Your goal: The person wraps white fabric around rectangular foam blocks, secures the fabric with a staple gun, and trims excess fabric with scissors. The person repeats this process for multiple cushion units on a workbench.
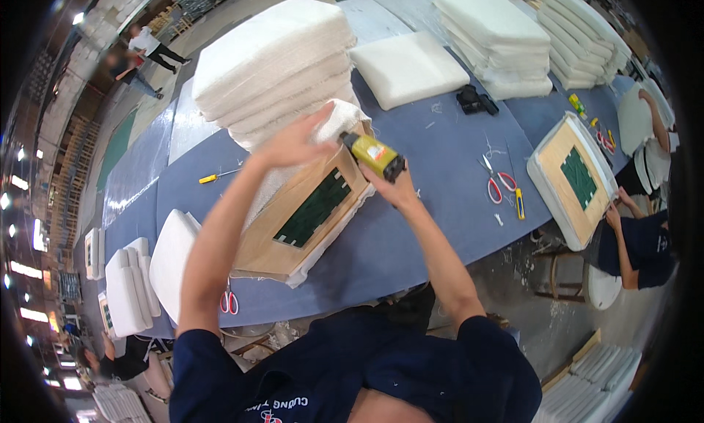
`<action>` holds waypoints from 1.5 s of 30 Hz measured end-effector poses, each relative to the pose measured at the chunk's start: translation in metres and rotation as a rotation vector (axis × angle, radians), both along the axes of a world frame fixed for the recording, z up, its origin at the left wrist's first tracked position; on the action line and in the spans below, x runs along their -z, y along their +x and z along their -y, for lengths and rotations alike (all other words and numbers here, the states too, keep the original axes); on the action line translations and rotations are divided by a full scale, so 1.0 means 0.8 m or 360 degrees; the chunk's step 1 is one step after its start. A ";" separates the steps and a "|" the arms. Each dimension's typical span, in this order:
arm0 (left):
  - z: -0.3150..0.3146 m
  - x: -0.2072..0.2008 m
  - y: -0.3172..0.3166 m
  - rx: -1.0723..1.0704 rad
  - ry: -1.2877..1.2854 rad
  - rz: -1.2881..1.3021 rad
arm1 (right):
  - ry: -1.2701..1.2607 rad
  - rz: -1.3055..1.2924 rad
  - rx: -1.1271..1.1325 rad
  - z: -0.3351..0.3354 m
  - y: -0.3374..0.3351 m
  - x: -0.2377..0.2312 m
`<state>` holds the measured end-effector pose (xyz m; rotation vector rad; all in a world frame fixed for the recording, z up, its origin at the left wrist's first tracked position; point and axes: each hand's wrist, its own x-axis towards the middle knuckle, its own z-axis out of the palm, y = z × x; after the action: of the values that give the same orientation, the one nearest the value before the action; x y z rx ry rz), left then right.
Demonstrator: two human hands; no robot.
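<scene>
A seat cushion with a plywood base point(253, 250) and a dark green webbed opening point(315, 210) stands tilted in front of me. White fabric point(345, 118) wraps over its edges. My right hand point(396, 188) grips a yellow-green and black staple gun point(374, 155) at the cushion's upper right corner. My left hand point(293, 143), slightly blurred, is over the fabric near that corner with its fingers stretched out. Whether it touches the fabric, I cannot tell.
A stack of white cushions point(275, 63) rises behind, with a single cushion point(411, 67) beside it. Red-handled scissors point(497, 181) and a yellow screwdriver point(520, 203) lie on the blue table point(455, 236) at right. Another person's hands point(616, 206) hold a similar cushion point(546, 159).
</scene>
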<state>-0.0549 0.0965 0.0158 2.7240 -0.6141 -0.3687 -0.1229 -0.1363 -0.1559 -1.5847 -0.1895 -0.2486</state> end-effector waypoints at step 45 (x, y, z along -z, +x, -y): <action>-0.157 0.006 0.020 -0.0037 -0.0901 -0.0935 | -0.0118 0.0266 -0.0038 -0.133 -0.025 0.089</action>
<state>-0.0390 0.2221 0.0114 1.9496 -0.4305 -0.8074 -0.1432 -0.0298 -0.2271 -1.6341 -0.3508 -0.3592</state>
